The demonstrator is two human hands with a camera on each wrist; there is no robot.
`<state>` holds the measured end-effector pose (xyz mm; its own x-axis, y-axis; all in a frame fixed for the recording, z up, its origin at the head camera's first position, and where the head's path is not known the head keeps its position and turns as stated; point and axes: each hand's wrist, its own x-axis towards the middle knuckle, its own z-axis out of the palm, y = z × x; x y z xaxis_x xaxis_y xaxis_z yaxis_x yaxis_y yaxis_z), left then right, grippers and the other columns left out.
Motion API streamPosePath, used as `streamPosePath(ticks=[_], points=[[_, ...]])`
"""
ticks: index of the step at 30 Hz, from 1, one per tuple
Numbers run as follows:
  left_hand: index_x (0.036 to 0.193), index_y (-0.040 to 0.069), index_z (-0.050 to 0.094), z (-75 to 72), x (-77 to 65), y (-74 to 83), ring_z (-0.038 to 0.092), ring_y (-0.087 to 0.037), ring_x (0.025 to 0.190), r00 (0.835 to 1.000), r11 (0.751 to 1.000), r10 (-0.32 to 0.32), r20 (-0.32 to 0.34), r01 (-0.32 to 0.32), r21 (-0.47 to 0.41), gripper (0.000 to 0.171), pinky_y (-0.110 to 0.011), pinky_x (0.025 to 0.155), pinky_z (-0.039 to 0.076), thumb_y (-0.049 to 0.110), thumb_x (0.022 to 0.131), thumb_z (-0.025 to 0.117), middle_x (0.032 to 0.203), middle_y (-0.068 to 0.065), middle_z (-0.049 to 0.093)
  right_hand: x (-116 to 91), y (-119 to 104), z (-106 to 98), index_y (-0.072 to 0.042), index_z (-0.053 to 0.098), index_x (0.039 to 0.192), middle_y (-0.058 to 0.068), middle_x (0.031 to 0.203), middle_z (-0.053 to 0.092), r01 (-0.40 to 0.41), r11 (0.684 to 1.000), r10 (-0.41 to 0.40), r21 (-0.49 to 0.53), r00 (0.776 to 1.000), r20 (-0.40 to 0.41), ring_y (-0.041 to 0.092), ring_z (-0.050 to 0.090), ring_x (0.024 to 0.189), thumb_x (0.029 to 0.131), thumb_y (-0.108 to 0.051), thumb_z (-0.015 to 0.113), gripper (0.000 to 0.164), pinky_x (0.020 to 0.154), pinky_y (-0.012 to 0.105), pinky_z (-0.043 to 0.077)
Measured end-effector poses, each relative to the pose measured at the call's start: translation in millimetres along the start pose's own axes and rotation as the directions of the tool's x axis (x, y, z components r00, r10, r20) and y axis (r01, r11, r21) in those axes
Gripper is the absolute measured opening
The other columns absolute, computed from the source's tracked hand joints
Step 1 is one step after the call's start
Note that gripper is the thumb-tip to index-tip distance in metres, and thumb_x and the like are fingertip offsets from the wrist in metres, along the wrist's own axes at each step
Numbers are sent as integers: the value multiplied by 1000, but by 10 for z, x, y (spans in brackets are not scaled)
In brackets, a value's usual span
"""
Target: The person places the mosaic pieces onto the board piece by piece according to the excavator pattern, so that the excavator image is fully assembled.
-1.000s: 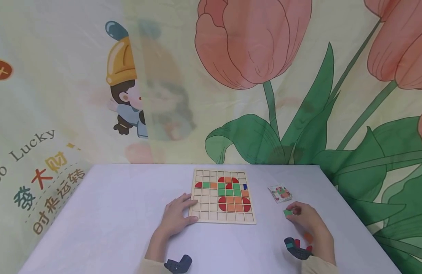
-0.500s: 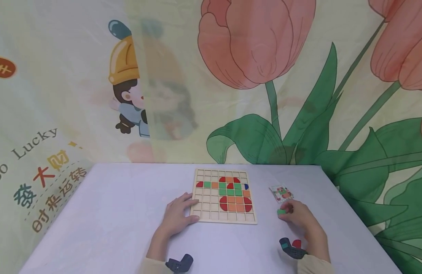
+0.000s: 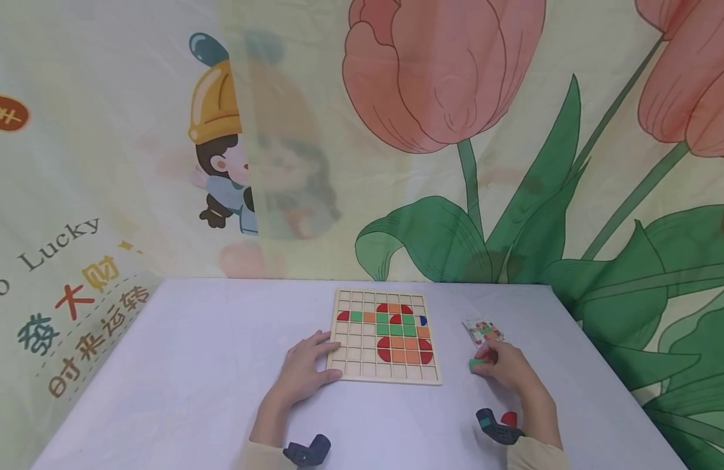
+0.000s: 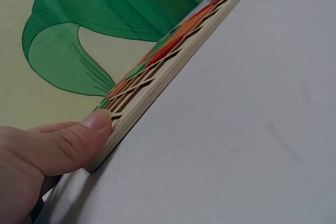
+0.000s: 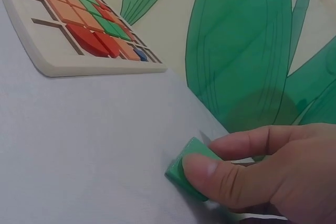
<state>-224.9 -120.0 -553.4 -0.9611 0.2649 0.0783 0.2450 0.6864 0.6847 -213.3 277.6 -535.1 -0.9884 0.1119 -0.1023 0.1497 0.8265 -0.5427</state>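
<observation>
In the head view, a square wooden grid board (image 3: 357, 358) lies on the table, partly filled with red, green and orange pieces. My left hand (image 3: 303, 369) rests at its left edge, thumb (image 4: 97, 120) on the near corner and fingers spread along the side. Right of the board, my right hand (image 3: 507, 369) pinches a green square block (image 3: 474, 366) between thumb and fingers. The right wrist view shows this green block (image 5: 198, 167) tilted, low over the white tabletop; I cannot tell whether it touches. A small blue piece (image 3: 423, 320) sits at the board's right side.
A small printed pattern card (image 3: 478, 328) lies just beyond my right hand. A red piece (image 3: 508, 418) shows beside the right wrist, partly hidden by the dark wrist device (image 3: 498, 427). A patterned curtain (image 3: 291, 130) hangs behind the white table (image 3: 220, 339).
My right hand has moved left toward the board with the green block in its pinch. The left hand stays at the board's edge. An orange piece near the right wrist has gone out of sight.
</observation>
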Motion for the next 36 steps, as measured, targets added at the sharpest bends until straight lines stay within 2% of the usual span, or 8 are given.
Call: streamPosePath(ticks=[6,10,16,20,24,30,33,36], points=[[127,14,60,-24,-2,-33,30,-31,142,1000,1000,20,11,-19,-23,50,-54,118,17,27,80,73,146,-6,46,11,-20,24,-10,63,90,4,81,53,1,1000,-1,8,1000,-20,19,48,79,77,-12,77,19,65,27,38],[128,15,60,-49,0,-43,30,-31,142,999,999,19,25,-18,-32,50,-55,118,17,27,81,72,147,-6,45,18,-78,31,-8,63,92,5,82,56,11,999,-8,50,998,-57,19,49,79,79,-12,75,18,64,26,40],[128,16,60,-89,-2,-47,28,-32,143,999,998,-3,48,6,-65,52,-57,117,17,24,79,74,148,-5,44,87,-234,85,-7,63,97,5,86,58,36,992,-23,122,994,-106,19,52,82,83,-12,72,17,64,23,44],[128,17,60,-70,8,-62,28,-33,143,999,997,-7,53,12,-79,53,-58,117,17,25,78,75,148,-4,44,112,-394,178,-9,66,101,5,85,56,70,986,-52,153,992,-115,17,51,79,84,-10,71,18,59,21,44],[127,17,61,-29,14,-97,28,-33,143,999,997,-8,43,11,-80,53,-58,117,17,27,76,75,147,-3,45,133,-667,331,-11,69,101,3,87,61,109,977,-92,181,991,-95,15,52,76,85,-9,69,17,58,21,45],[125,17,62,-15,18,-110,29,-33,142,1000,996,3,27,0,-92,53,-58,117,18,27,76,76,146,-3,46,238,-1272,572,-15,71,97,-3,87,66,197,966,-191,170,980,-50,12,56,79,85,-15,70,12,67,24,51],[124,17,62,-28,11,-104,30,-34,142,1000,996,3,24,-1,-87,51,-59,116,19,27,76,76,146,-4,47,323,-1550,697,-17,71,93,-4,83,66,256,954,-255,156,966,-30,12,56,76,85,-19,71,9,64,24,51],[122,17,63,-37,8,-98,31,-33,141,1000,996,13,22,-11,-89,49,-58,116,19,26,76,76,145,-4,48,412,-1746,822,-19,72,91,-6,82,66,272,952,-277,140,961,11,12,54,73,85,-23,71,7,59,22,48]])
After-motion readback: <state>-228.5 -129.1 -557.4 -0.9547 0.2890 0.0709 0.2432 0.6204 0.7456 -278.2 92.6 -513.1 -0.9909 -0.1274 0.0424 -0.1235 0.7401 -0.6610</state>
